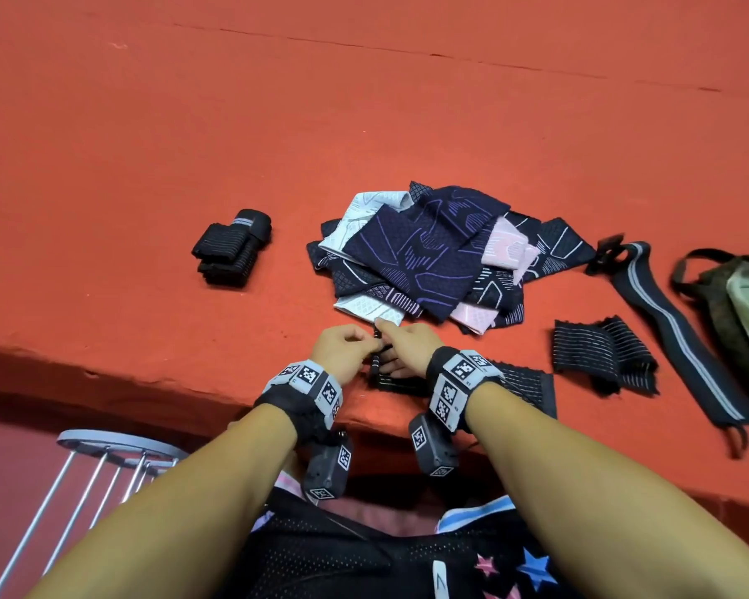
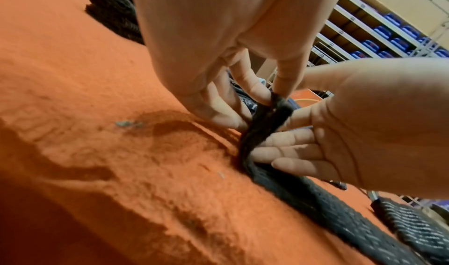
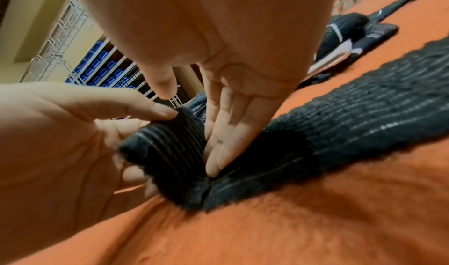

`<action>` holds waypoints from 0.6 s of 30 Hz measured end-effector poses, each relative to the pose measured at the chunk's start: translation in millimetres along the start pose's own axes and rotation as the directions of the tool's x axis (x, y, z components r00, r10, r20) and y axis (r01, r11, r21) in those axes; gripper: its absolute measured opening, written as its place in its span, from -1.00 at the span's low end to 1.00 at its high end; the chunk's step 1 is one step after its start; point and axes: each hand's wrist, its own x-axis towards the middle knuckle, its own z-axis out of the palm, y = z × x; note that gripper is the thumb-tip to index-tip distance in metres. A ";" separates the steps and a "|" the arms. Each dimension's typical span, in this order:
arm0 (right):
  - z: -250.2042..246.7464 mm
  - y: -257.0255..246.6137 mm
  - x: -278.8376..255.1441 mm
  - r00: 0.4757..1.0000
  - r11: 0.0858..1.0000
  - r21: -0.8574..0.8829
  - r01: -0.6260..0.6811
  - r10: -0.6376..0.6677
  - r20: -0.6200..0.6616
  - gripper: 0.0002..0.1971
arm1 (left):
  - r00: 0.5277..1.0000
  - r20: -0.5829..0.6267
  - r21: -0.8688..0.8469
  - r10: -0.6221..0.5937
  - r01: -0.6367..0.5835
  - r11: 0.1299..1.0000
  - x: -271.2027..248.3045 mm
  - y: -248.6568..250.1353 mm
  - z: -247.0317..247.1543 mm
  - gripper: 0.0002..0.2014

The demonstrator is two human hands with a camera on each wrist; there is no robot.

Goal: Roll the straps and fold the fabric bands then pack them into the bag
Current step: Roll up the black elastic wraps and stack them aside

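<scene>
A black ribbed strap (image 1: 524,382) lies along the near edge of the orange surface (image 1: 148,166), its left end turned up into a small roll (image 3: 170,153). My left hand (image 1: 355,348) pinches that roll, thumb on top and fingers curled behind it (image 2: 257,90). My right hand (image 1: 390,352) presses straight fingers (image 3: 223,134) against the roll's other side, its thumb hovering just above. Beyond my hands is a pile of patterned fabric bands (image 1: 424,261). The olive bag (image 1: 740,296) sits at the far right.
Rolled black straps (image 1: 232,248) lie together at the left. A crumpled black strap (image 1: 602,356) and a long grey-striped strap (image 1: 675,326) lie at the right, near the bag. A metal stool (image 1: 117,447) stands below the surface's edge.
</scene>
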 end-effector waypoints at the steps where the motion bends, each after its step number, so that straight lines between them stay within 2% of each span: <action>1: 1.2 -0.9 -1.0 1.000 1.000 0.019 0.000 0.000 -0.002 -0.61 | 1.000 0.014 -0.019 0.007 -0.006 1.000 -1.3 0.5 -0.9 -0.78; 3: 2.7 1.8 0.9 0.999 0.999 0.043 -0.004 0.006 -0.033 -0.71 | 0.998 0.066 -0.075 -0.018 0.023 0.997 -4.2 2.4 -2.2 -0.92; 6: -0.4 8.9 3.7 0.996 0.999 0.040 -0.016 0.019 -0.087 -0.84 | 0.994 0.084 -0.091 -0.062 0.070 0.993 -5.3 1.7 -3.0 -0.89; 11: -18.8 17.3 2.8 0.985 0.965 -0.261 0.030 -0.073 -0.158 -0.79 | 0.992 -0.040 -0.010 -0.121 0.121 0.993 -0.6 -4.8 3.1 -0.91; 18: -34.4 34.8 4.7 0.959 0.838 -0.545 0.033 -0.181 -0.220 -0.84 | 0.984 -0.071 0.075 -0.161 0.166 0.983 -1.9 5.1 22.7 -0.93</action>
